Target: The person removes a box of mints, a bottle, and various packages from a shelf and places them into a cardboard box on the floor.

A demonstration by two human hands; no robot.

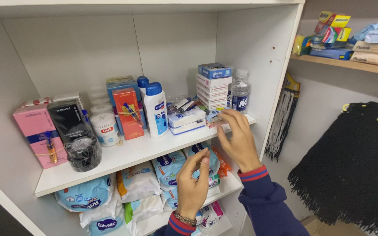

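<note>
Right hand [238, 139] raised to front edge of white shelf [128, 158], fingers [229, 115] loosely spread, tips pinching a small flat packet [215, 118] at shelf edge, just in front of flat white-and-blue boxes [186, 120]. Palm turned left, wrist bent up, navy sleeve with red stripes at cuff. Left hand [192, 185] lower, in front of shelf below, thumb and forefinger nearly touching, other fingers curled; holding nothing visible. Back of hand toward camera, bracelet at wrist.

Behind packet: stack of small white boxes [213, 91] with blue box on top, clear bottle [240, 91] beside. Further left: white bottle with blue cap [156, 111], orange box [128, 112], white jar [106, 128], black box [69, 120], black round jar [83, 153], pink box [40, 133]. Lower shelf packed with soft white-and-blue packs [88, 196]. Black fringed cloth [350, 170] hanging at right.
</note>
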